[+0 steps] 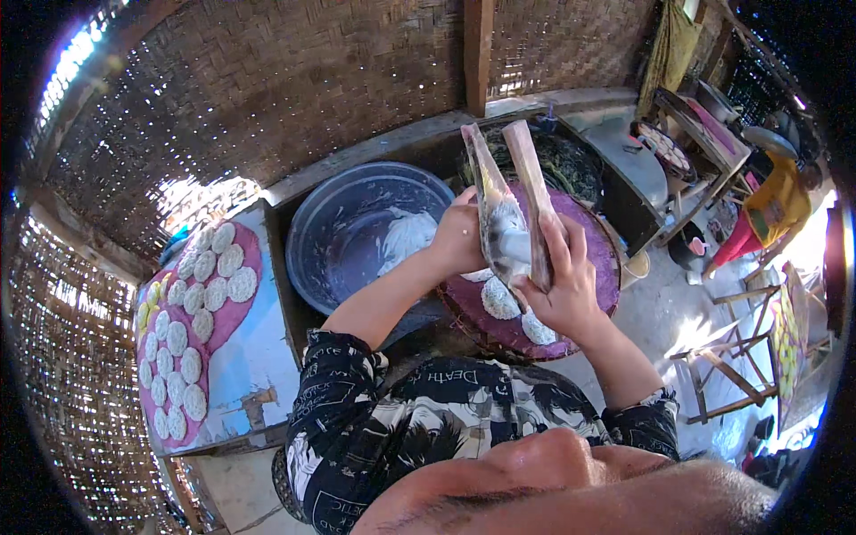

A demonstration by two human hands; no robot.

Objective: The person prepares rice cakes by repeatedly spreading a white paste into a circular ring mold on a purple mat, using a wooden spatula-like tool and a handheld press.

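Observation:
My left hand (458,237) grips the lower half of a hinged wooden hand press (485,160). Around the other wooden arm (528,164) of the press, my right hand (568,287) is closed. A pale cylindrical plunger (515,245) shows between the two halves. Beneath the press is a round woven tray covered in purple cloth (595,244). White discs of pressed strands (500,299) lie on it, partly hidden by the press and hands. To the left, a large blue-grey plastic basin (328,200) holds white dough (409,234).
A light-blue table (247,374) at left bears purple cloth (217,344) with many white discs and a few yellow ones. Woven bamboo wall (301,80) stands ahead. A person in yellow (779,200) is at far right, near wooden stands (729,361).

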